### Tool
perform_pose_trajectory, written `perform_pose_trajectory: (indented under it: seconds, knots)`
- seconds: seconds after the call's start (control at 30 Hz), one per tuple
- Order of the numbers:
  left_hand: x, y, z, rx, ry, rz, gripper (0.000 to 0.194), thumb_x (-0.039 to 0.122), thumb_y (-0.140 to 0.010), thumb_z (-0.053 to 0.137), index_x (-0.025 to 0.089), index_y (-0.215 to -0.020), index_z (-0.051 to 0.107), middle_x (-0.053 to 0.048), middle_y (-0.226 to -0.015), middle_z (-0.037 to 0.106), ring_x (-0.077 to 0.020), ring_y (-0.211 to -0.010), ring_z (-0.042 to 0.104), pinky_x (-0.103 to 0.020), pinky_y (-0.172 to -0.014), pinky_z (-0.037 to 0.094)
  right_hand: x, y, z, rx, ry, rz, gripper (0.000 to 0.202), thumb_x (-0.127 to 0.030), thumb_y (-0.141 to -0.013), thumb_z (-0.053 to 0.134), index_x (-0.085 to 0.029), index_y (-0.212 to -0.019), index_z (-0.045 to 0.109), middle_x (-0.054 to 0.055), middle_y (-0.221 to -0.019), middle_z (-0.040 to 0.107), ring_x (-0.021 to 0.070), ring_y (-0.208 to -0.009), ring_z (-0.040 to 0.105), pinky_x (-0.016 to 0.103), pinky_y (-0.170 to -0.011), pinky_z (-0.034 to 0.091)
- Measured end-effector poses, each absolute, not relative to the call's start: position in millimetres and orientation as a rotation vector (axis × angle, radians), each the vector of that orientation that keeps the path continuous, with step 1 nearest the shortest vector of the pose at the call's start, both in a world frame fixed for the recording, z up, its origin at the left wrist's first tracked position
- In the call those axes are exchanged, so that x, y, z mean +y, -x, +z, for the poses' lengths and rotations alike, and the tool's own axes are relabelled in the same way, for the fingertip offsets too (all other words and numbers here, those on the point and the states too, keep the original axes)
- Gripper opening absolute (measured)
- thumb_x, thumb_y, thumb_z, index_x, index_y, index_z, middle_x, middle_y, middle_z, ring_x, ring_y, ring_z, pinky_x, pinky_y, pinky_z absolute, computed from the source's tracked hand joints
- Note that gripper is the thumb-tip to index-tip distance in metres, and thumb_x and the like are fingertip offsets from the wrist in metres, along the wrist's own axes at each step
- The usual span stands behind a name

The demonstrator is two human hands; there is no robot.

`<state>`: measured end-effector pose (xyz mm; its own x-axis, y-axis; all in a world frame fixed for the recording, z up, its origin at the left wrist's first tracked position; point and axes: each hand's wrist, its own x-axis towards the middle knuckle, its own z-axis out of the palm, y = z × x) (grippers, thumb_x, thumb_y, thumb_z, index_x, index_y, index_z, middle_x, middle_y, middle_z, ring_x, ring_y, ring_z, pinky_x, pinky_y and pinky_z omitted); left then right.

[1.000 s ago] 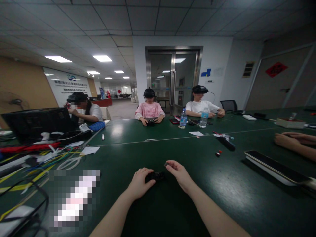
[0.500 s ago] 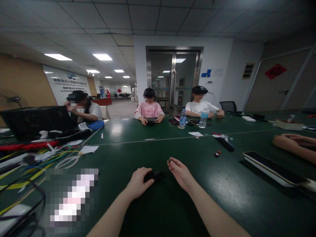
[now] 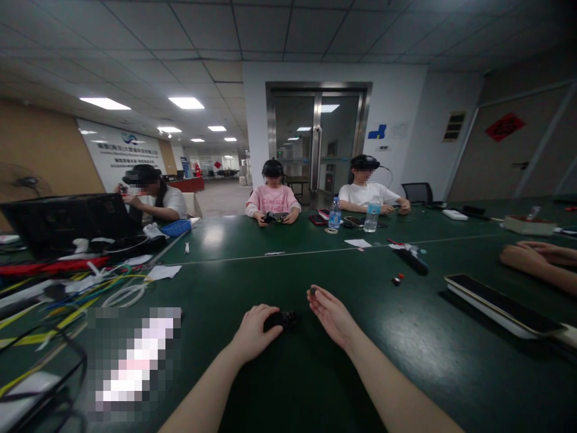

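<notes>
On the dark green table (image 3: 270, 385), my left hand (image 3: 253, 332) is closed round one end of a small black device (image 3: 286, 319), its thumb and fingers on either side. The device's kind is not clear; its left end is hidden under my fingers. Just to the right, my right hand (image 3: 331, 316) is raised a little with its palm turned inward. Its thumb and forefinger pinch a tiny dark piece (image 3: 312, 290), too small to name. A narrow gap separates this hand from the black device.
Cables (image 3: 124, 294) and a black case (image 3: 67, 222) crowd the left side. To the right lie a black-and-white slab-like device (image 3: 500, 304), a small red and dark item (image 3: 398, 279) and a black-handled tool (image 3: 412, 261). Water bottles (image 3: 372, 216) stand farther back. Co-workers sit around the table.
My hands keep almost the same places and grips. Across the table, the co-worker in pink has tilted up the dark object between their hands.
</notes>
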<state>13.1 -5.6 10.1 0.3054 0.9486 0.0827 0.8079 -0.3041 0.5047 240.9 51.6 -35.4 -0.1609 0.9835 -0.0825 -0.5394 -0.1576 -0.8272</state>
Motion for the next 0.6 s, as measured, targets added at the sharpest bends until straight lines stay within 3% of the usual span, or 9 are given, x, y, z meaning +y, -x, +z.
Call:
perform_pose_trajectory:
  seconds: [0.6]
  knots:
    - [-3.4, -10.3, 5.1, 1.565, -2.220, 0.547, 0.044, 0.044, -0.082, 0.051, 0.024, -0.120, 0.053, -0.004, -0.118, 0.056, -0.0233, -0.110, 0.047, -0.036, -0.095, 0.035, 51.4, -240.1, -35.8, -0.816, 0.774, 1.605, 0.036, -0.038, -0.069, 0.070, -0.023, -0.101, 0.063, 0.005, -0.106, 0.066, 0.0218, -0.108, 0.057, 0.034, -0.091, 0.045]
